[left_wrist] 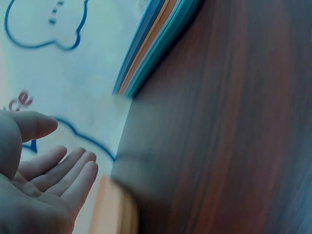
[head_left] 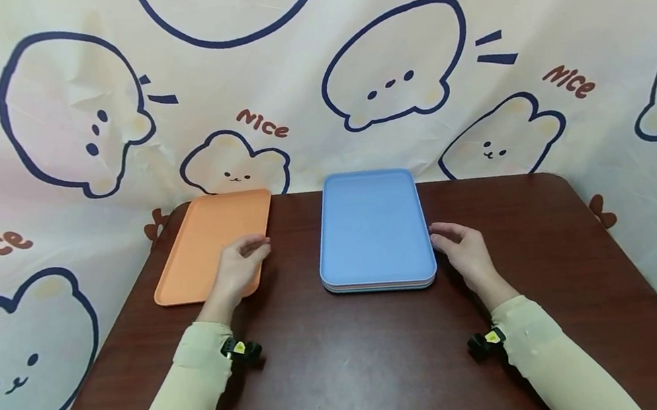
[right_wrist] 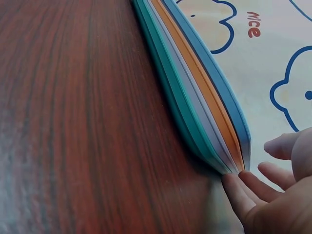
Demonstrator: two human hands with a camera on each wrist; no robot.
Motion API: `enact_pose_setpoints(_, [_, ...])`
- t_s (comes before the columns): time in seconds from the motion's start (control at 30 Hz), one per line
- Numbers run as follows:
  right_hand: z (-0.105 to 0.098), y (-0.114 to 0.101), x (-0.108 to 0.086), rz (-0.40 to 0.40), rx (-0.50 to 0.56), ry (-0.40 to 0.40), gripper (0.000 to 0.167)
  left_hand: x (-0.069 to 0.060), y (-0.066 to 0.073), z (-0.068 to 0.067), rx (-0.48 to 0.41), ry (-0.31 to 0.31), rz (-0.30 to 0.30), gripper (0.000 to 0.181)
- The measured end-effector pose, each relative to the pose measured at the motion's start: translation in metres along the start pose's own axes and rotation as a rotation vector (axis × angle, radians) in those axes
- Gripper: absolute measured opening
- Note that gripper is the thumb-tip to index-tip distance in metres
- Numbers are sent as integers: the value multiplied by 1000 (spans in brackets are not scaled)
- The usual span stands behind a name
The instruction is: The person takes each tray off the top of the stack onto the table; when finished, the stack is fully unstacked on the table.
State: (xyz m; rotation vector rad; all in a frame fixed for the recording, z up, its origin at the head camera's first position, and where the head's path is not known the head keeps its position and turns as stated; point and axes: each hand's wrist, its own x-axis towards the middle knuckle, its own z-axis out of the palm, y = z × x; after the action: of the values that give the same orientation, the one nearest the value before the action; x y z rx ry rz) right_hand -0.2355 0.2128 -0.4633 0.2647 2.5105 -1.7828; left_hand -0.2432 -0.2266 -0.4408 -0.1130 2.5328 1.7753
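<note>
Blue plastic, by its look, forms the top tray [head_left: 372, 227] of a stack [head_left: 380, 287] at the middle of the table [head_left: 347, 365], above orange [right_wrist: 214, 105], lavender and teal layers; a loose orange tray [head_left: 200, 253] lies flat to its left. The left hand [head_left: 237, 266], fingers relaxed and thumb apart, is over the loose tray's right edge and grips nothing. The right hand [head_left: 466, 253] has its fingers extended, tips apparently touching the stack's right side; it grips nothing either. Because the layers sit closely nested, a pinch set too low may lift two together. One-sided pressure from the right hand, unopposed on the left, could slide the stack or skew its layers. A lowered left wrist could shift the loose tray.
</note>
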Motion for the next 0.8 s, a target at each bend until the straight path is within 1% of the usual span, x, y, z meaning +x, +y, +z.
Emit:
enact_pose_setpoints(0.1, [0,0,0,3,-6,-7,43,-2,2,18,-8,-58,-17,48])
enact_pose_setpoints(0.2, [0,1,-1,7,-27,-17,45,-3,4,35,-35,-98,-25,48])
enact_pose_setpoints(0.37, [1,1,-1,26,-54,-44,48,-2,6,61,-80,-137,-12,51])
enact_pose_setpoints(0.5, [2,3,-1,16,-57,-55,49,-1,7,80,-87,-155,-10,54])
enact_pose_setpoints(0.67, [5,7,1,-21,-34,-67,49,-2,8,96,-76,-151,0,55])
enact_pose_setpoints(0.8, [5,9,1,-33,-31,-63,49,-2,8,100,-70,-127,8,56])
